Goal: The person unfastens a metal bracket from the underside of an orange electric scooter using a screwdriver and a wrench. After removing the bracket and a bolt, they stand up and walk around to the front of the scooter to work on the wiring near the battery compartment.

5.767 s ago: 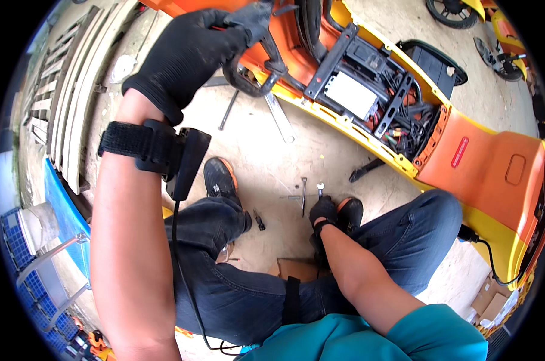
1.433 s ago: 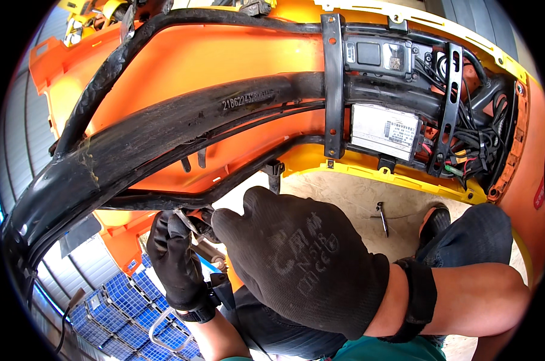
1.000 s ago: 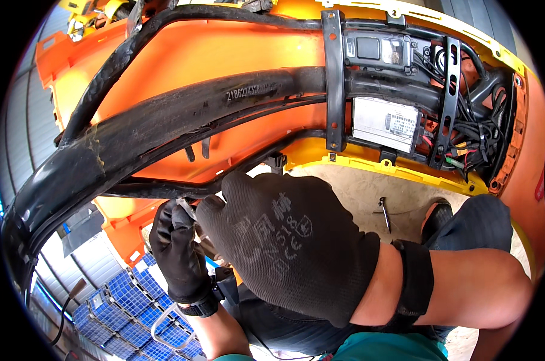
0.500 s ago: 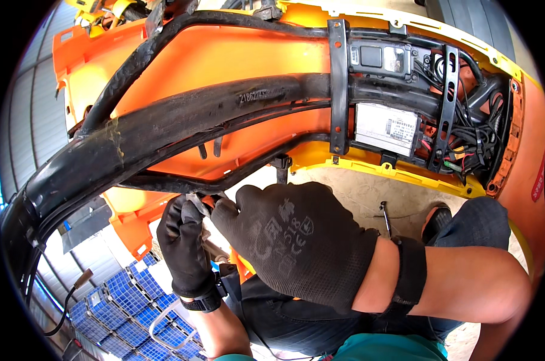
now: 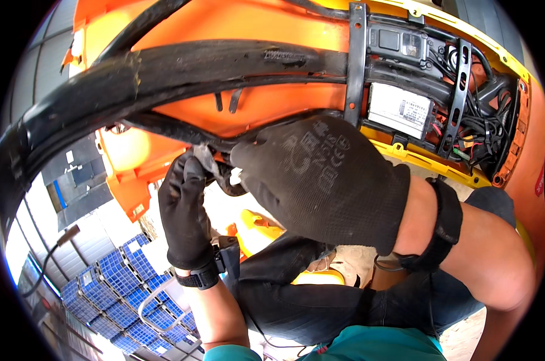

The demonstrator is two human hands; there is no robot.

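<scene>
My left hand [image 5: 187,210], in a black work glove, is closed in a pinch on a crumpled grey strip [image 5: 206,159], just below the black side tube [image 5: 170,127] of a vehicle frame. My right hand [image 5: 329,180], gloved alike, is closed beside it with the back of the glove upward. A small white piece [image 5: 235,176] shows at its fingertips, and a dark loop [image 5: 231,186] hangs between the two hands. The right glove covers part of the side tube and most of what its fingers hold. Above both hands runs the thick black main tube [image 5: 206,66].
Orange panels [image 5: 266,111] with yellow edging lie behind the frame. To the right are a white-labelled box [image 5: 400,110], a black controller-like module [image 5: 397,45], a cross bracket [image 5: 356,66] and bundled wires [image 5: 486,129]. Blue crates [image 5: 122,265] stand at lower left.
The view has shifted, so the frame sits higher in the picture. My hands have moved apart slightly, more of the grey strip shows, and the white piece and dark loop have come into sight.
</scene>
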